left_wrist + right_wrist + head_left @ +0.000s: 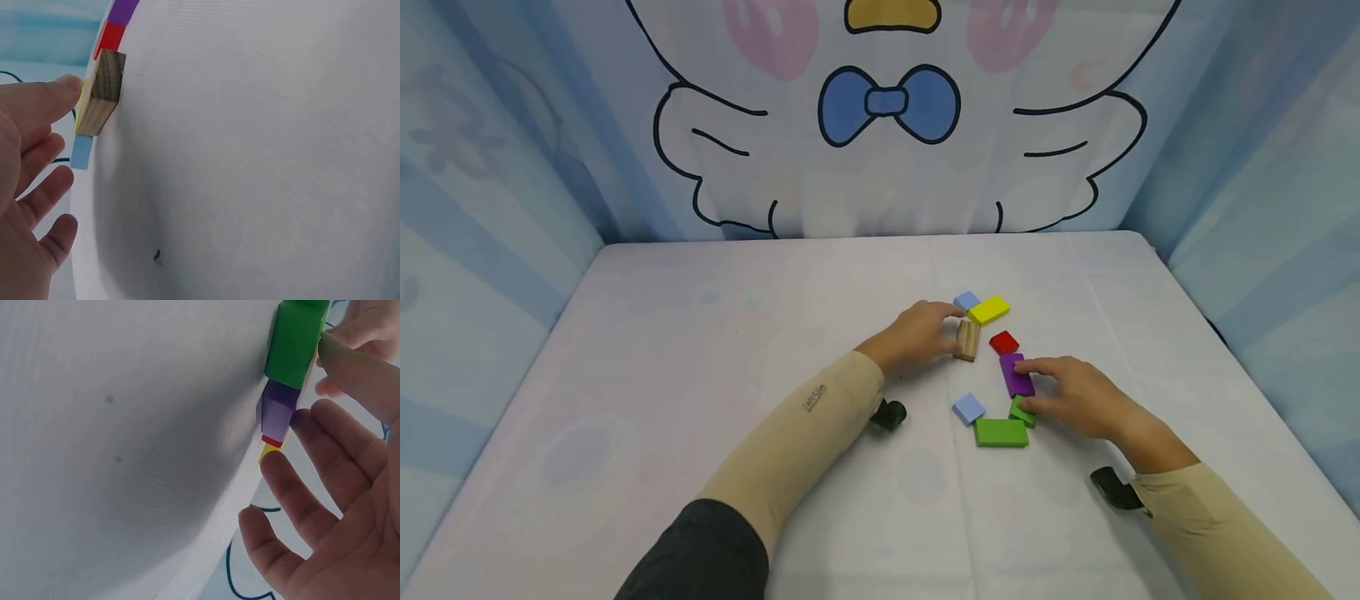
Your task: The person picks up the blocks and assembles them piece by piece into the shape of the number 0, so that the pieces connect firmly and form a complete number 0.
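My left hand [917, 335] reaches a plain wooden block [967, 341], its thumb at the block's near left side and its index finger by the far end. In the left wrist view, the thumb tip overlaps the wooden block [104, 92] while the other fingers are loosely spread. Beyond it, a blue block [966, 300] adjoins a yellow block [989, 310]. My right hand [1084, 395] has its index fingertip at a purple block [1015, 375] and its thumb at a small green block [1022, 412]. Its remaining fingers are loosely extended in the right wrist view.
A red block [1003, 342] sits at the purple block's far end. Nearer me are a second blue block [968, 409] and a longer green block [1001, 433]. All the blocks form a loose ring on the white-covered table [700, 333]. Printed curtains [895, 183] surround its back and sides.
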The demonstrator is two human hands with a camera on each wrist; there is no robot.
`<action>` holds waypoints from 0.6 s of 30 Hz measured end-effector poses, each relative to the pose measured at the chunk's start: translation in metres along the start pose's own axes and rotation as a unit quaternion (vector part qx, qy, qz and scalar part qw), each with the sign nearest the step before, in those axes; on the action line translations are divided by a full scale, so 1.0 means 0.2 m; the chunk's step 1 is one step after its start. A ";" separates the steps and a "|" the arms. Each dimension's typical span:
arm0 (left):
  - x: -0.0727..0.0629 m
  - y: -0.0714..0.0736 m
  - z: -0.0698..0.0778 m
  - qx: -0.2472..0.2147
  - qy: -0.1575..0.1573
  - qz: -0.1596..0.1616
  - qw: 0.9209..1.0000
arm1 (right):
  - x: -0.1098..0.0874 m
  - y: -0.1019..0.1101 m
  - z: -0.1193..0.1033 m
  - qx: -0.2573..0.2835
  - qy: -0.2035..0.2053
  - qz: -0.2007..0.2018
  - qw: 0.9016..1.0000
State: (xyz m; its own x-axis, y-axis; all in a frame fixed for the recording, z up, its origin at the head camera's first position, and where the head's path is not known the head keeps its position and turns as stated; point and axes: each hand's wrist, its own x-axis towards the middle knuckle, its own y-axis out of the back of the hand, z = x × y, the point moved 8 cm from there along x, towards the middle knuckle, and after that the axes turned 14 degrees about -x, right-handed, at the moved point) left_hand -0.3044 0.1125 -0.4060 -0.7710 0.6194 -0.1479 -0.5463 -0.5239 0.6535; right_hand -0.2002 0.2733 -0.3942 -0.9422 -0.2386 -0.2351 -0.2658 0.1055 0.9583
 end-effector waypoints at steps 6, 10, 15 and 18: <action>0.03 -0.03 -0.01 0.008 0.017 -0.016 1.000 | 0.00 0.00 0.00 -0.004 0.001 0.005 1.000; 0.04 -0.06 -0.01 0.007 0.027 -0.024 0.999 | 0.00 0.00 0.00 -0.001 0.005 0.008 1.000; 0.05 -0.06 -0.01 0.016 0.030 -0.027 0.999 | 0.00 0.00 0.00 0.001 0.008 0.009 1.000; 0.05 -0.06 -0.01 0.025 0.035 -0.030 0.999 | 0.00 0.00 0.00 0.001 0.008 0.008 1.000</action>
State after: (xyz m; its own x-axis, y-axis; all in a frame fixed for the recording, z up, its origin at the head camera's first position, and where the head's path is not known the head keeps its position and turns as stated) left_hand -0.3058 0.1238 -0.4175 -0.7597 0.6053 -0.2377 -0.5758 -0.4562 0.6785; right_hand -0.2011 0.2735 -0.3944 -0.9433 -0.2516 -0.2166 -0.2507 0.1120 0.9616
